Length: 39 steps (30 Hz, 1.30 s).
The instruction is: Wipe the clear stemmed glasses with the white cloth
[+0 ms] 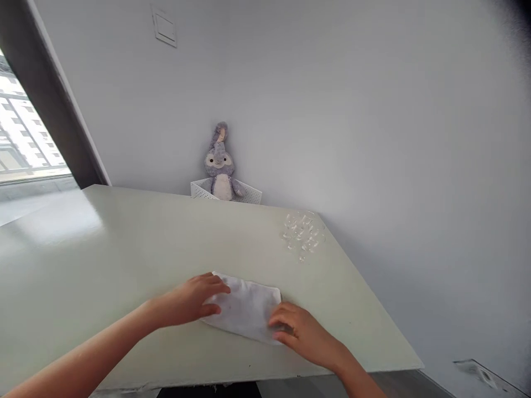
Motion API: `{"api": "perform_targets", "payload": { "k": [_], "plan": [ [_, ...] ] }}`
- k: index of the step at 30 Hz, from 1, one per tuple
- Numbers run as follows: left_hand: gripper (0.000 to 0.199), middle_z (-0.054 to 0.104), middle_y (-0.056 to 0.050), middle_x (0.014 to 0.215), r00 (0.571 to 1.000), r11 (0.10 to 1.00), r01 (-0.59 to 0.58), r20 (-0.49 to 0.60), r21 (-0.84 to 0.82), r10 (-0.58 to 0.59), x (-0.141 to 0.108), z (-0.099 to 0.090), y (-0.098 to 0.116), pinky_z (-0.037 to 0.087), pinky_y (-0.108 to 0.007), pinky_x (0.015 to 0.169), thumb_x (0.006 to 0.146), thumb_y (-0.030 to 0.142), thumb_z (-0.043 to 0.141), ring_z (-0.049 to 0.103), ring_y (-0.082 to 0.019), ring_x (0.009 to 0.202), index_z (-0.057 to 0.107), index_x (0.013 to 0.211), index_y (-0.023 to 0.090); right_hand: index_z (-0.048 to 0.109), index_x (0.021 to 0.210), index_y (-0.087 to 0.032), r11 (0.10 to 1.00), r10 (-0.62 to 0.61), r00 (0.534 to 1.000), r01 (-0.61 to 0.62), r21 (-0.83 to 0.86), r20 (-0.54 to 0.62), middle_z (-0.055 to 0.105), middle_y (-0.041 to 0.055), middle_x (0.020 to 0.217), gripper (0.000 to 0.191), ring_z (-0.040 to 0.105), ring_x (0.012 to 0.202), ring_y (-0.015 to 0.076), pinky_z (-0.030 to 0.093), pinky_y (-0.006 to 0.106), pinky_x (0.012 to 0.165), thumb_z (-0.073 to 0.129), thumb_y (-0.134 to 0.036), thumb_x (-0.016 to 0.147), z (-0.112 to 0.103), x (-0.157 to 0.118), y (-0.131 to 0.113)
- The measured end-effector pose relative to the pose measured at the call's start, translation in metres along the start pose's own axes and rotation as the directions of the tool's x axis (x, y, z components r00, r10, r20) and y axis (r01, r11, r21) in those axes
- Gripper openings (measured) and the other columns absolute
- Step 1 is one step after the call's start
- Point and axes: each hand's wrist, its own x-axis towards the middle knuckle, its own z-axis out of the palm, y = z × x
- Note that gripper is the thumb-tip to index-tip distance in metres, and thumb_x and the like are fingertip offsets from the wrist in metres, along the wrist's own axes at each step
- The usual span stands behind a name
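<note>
1. In front of me, a thin, white, roughly four-sided piece of fabric (246, 309) lies nearly flat at the near edge area of a glossy, pale greenish-white table (145, 254), around its middle.
2. The person's left hand (194, 301) reaches in from the near left and rests over the fabric's left end. Its thumb and fingers are loosely spread, with a gap between them, and clench nothing.
3. The right hand (301, 331) is at the fabric's right end, thumb and fingers bent inward over that edge. The fingertips are slightly blurred, so I cannot tell whether they pinch the fabric.
4. Faint grey patches show on the fabric's far left part, beside the left hand; I cannot tell whether they are print or shadow.
5. Toward the table's far right corner sits a loose cluster of small, clear, shiny pieces (304, 235), well apart from both hands.
6. Just beyond the far edge, a grey plush toy with a pale belly and tall ear (220, 166) sits upright in a white, perforated basket (252, 194).
7. A square white switch plate (165, 26) is on the far left wall; left of it, past a dark frame (45, 94), stands a pale building (25, 121).
</note>
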Motion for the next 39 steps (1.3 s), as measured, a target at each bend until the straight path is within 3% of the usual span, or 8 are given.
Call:
{"api": "perform_targets", "payload": {
  "k": [5,12,14,17,19,27,33,39],
  "plan": [
    [0.025,0.059,-0.003,0.094,0.997,0.998,-0.05,0.055,0.047,0.047,0.001,0.015,0.0,0.039,-0.029,0.075,0.077,0.039,0.051,0.054,-0.02,0.086,0.062,0.097,0.029,0.063,0.086,-0.023,0.985,0.159,0.953,-0.134,0.111,-0.259,0.059,0.0023,0.087,0.017,0.053,0.072,0.0144,0.043,0.027,0.065,0.048,-0.028,0.079,-0.008,0.014,0.026],
    [0.028,0.062,-0.002,0.09,0.997,0.995,0.072,0.045,-0.063,-0.069,0.035,-0.002,0.001,0.041,-0.026,0.068,0.08,0.043,0.043,0.055,-0.016,0.079,0.062,0.094,0.027,0.056,0.092,-0.018,0.788,0.578,0.537,-0.172,0.591,-0.614,0.059,0.005,0.094,0.028,0.054,0.062,0.0121,0.044,0.027,0.06,0.054,-0.031,0.067,-0.04,0.041,0.102],
    [0.029,0.063,-0.002,0.092,0.997,0.985,0.076,0.037,-0.157,-0.071,0.065,0.0,0.0,0.042,-0.025,0.069,0.079,0.043,0.045,0.056,-0.016,0.081,0.063,0.093,0.026,0.056,0.094,-0.019,0.746,0.613,0.496,-0.108,0.657,-0.614,0.055,0.0059,0.109,0.034,0.055,0.064,0.0115,0.045,0.026,0.061,0.059,-0.029,0.061,-0.048,0.051,0.117],
    [0.023,0.064,-0.001,0.09,0.994,0.918,0.107,0.042,-0.381,-0.098,0.125,0.013,0.0,0.042,-0.025,0.07,0.072,0.038,0.055,0.056,-0.016,0.083,0.065,0.087,0.023,0.057,0.097,-0.021,0.709,0.611,0.531,-0.037,0.704,-0.587,0.054,0.0052,0.113,0.041,0.056,0.064,0.0111,0.044,0.024,0.057,0.062,-0.028,0.057,-0.054,0.068,0.125],
    [0.024,0.063,-0.004,0.097,0.957,0.732,0.248,0.044,-0.635,-0.286,0.17,0.029,0.001,0.043,-0.023,0.067,0.064,0.027,0.062,0.056,-0.016,0.082,0.065,0.086,0.02,0.057,0.097,-0.02,0.697,0.609,0.548,-0.026,0.716,-0.573,0.058,0.0051,0.107,0.04,0.054,0.062,0.0108,0.042,0.022,0.052,0.061,-0.027,0.057,-0.052,0.078,0.125],
    [0.047,0.049,-0.006,0.121,0.894,0.573,0.229,-0.062,-0.787,-0.443,0.286,0.081,0.016,0.04,-0.016,0.052,0.061,0.015,0.057,0.054,-0.012,0.081,0.052,0.107,0.021,0.059,0.093,-0.017,0.802,0.478,0.612,-0.012,0.597,-0.63,0.064,0.0019,0.076,0.032,0.043,0.044,0.0088,0.036,0.023,0.043,0.056,-0.038,0.069,-0.038,0.083,0.138],
    [0.016,0.053,0.0,0.07,0.894,0.548,0.189,-0.088,-0.815,-0.439,0.292,0.09,0.011,0.038,-0.016,0.047,0.064,0.021,0.057,0.046,-0.007,0.058,0.056,0.078,0.016,0.062,0.093,-0.015,0.871,0.425,0.61,-0.075,0.485,-0.669,0.063,0.0019,0.065,0.037,0.051,0.05,0.0137,0.039,0.024,0.047,0.056,-0.043,0.069,-0.037,0.082,0.143],
    [0.015,0.049,0.001,0.066,0.834,0.548,0.168,-0.178,-0.82,-0.522,0.231,0.067,-0.022,0.04,-0.018,0.048,0.062,0.023,0.06,0.045,-0.008,0.057,0.059,0.076,0.017,0.062,0.095,-0.016,0.884,0.429,0.613,-0.134,0.448,-0.663,0.068,0.0067,0.088,0.041,0.061,0.079,0.0206,0.046,0.029,0.071,0.058,-0.045,0.067,-0.033,0.077,0.148]
  ]
}}
